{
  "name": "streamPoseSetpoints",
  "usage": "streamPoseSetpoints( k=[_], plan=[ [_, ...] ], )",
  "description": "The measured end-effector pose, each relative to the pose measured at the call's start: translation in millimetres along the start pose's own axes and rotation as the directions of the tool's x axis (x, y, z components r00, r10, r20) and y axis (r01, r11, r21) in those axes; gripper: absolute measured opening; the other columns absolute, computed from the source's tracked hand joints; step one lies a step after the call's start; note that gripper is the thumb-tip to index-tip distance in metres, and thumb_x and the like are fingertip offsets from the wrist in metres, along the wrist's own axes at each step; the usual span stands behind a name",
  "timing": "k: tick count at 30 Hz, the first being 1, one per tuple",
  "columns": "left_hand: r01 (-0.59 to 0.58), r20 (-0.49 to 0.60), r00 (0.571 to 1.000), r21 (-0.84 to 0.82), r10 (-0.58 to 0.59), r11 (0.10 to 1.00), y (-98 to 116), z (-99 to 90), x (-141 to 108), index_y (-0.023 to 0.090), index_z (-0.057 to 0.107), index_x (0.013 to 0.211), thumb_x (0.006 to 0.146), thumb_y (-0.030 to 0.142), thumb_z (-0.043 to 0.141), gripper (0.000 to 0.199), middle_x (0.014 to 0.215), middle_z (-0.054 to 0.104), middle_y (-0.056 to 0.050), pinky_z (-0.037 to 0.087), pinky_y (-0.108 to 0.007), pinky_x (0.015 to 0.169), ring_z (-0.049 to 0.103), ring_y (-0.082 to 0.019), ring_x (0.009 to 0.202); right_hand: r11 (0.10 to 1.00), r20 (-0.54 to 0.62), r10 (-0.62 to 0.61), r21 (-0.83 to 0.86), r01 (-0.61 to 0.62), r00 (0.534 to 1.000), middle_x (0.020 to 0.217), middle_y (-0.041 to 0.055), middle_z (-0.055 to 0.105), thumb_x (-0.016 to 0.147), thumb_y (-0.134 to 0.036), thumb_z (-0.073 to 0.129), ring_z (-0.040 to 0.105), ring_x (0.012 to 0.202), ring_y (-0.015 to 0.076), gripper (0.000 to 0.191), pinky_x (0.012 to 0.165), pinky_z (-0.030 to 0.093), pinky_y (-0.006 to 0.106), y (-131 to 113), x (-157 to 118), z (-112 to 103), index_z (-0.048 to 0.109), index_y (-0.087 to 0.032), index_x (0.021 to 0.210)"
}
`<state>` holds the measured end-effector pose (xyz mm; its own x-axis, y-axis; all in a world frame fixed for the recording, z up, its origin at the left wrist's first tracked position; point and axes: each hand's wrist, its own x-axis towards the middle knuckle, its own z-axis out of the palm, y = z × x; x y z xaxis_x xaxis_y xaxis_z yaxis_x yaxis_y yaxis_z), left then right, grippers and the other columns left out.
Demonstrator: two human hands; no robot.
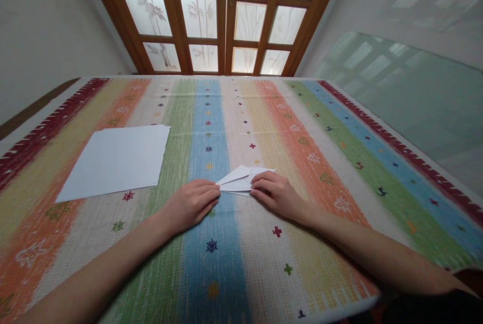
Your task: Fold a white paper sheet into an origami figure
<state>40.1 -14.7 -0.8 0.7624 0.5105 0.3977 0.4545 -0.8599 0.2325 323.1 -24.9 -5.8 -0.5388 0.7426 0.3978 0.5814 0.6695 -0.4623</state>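
A small folded white paper (pixel 236 179) lies on the striped tablecloth, its narrow pointed end toward the left. My left hand (pixel 196 200) rests at that point, its fingers together and their tips on the paper. At the paper's wider right end is my right hand (pixel 273 190), with its fingers bent over the edge and holding it. The thumbs are mostly hidden. To the left of both hands sits a stack of flat white sheets (pixel 116 162), touched by neither hand.
The colourful striped tablecloth (pixel 215 273) covers a wide table. Beyond its far edge stand wooden doors (pixel 222 22) with frosted panes. A pale glass board (pixel 407 97) is at the right wall. A dark sleeve shows at the lower right.
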Motion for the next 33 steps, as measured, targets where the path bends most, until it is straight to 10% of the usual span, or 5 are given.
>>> streamPoseSetpoints(
  k=[14,33],
  plan=[
    [0.302,0.111,0.950,-0.072,-0.293,0.951,-8.4,9.3,30.1,0.018,0.063,0.073,0.091,0.030,0.058,0.022,0.069,0.061,-0.002,0.045,-0.030,0.065,0.056,-0.017,0.070,0.947,0.147,0.320,-0.051,-0.316,0.936,0.080,0.0044,0.060,0.092,-0.022,0.060,0.055,0.073,0.0153,0.023,0.070,0.045,0.030,-5.1,26.4,-7.9,0.061,-0.018,0.069],
    [0.386,0.158,0.877,0.327,-0.453,0.862,7.4,16.0,33.5,0.015,0.059,0.081,0.098,0.029,0.043,0.027,0.077,0.062,-0.009,0.044,-0.037,0.069,0.059,-0.025,0.078,0.926,0.146,0.344,-0.219,-0.309,0.928,0.081,0.0061,0.058,0.092,-0.022,0.057,0.053,0.070,0.0164,0.022,0.067,0.044,0.031,-7.4,31.6,0.2,0.059,-0.017,0.070]
  ],
)
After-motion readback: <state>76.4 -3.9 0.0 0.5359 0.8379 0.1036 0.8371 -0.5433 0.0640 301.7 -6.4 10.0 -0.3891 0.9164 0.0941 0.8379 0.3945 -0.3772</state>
